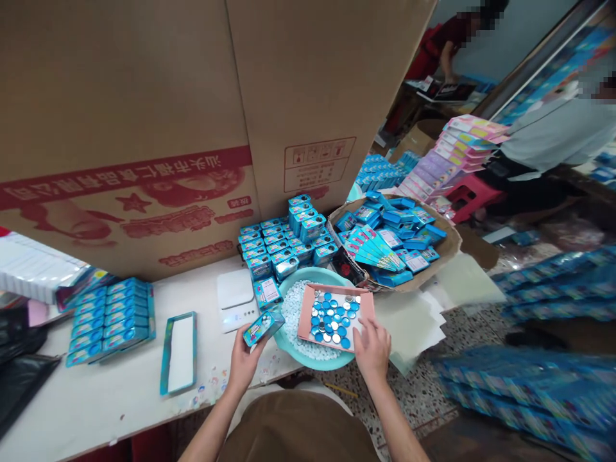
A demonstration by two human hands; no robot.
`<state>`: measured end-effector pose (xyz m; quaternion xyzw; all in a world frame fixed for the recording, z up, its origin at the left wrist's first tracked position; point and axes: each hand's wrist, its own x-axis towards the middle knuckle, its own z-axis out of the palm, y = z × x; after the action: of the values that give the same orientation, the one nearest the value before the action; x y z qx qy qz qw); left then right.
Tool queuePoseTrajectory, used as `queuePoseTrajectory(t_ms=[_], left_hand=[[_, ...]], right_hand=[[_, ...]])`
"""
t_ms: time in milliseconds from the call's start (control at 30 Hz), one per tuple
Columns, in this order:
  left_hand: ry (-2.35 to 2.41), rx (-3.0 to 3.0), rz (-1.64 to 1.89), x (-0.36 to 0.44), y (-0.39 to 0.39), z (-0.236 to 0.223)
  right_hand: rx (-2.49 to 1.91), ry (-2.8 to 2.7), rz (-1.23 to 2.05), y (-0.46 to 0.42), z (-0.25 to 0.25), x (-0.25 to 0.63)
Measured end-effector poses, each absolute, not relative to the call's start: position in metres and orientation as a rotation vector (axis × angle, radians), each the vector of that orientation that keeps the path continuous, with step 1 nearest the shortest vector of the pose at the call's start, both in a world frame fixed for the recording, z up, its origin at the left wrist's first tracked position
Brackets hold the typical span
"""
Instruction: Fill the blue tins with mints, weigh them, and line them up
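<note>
My left hand (244, 362) is closed round a small blue box (262, 326), held over the table's front edge beside a teal bowl (308, 359) of white tablets. My right hand (371, 350) rests at the near edge of a pink cardboard tray (308, 314) lying across the bowl; its fingers are spread and touch the tray. The tray holds several round blue and silver lids (332, 317).
A white table (96, 398) carries a small white scale (234, 298), a stack of blue boxes (283, 240), a display tray of boxes (110, 319) and an open tray (179, 353). A big carton (192, 96) stands behind. A round basket (447, 247) holds blue packs. Other people work at the right.
</note>
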<state>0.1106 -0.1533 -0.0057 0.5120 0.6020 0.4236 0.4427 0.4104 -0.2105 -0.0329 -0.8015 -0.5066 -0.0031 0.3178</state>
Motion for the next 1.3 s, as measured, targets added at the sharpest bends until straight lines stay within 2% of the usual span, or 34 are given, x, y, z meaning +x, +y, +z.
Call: queuePoseTrajectory(t_ms=[233, 500, 667, 833, 933, 1100, 1300], left_hand=[[1.688, 1.182, 1.158, 0.06, -0.136, -0.031], [1.879, 1.13, 1.156, 0.0, -0.056, -0.058], [1.866, 1.34, 1.128, -0.004, -0.031, -0.045], [1.779, 1.749, 1.159, 0.009, -0.053, 0.006], [1.596, 1.927, 1.031, 0.022, -0.082, 0.025], [1.371, 1.884, 0.746, 0.05, -0.125, 0.019], [1.449, 1.716, 0.915, 0.066, -0.142, 0.007]], right_hand=[[-2.098, -1.375, -0.026, -0.209, -0.034, 0.409], [-2.087, -1.426, 0.004, -0.219, -0.033, 0.405], [-2.121, -1.416, -0.03, -0.229, -0.032, 0.402], [-2.15, -1.418, -0.041, -0.228, -0.031, 0.398], [-2.164, -1.415, -0.028, -0.22, -0.03, 0.394], [-2.119, -1.452, 0.014, -0.205, -0.028, 0.388], [-2.076, -1.464, 0.054, -0.197, -0.028, 0.386]])
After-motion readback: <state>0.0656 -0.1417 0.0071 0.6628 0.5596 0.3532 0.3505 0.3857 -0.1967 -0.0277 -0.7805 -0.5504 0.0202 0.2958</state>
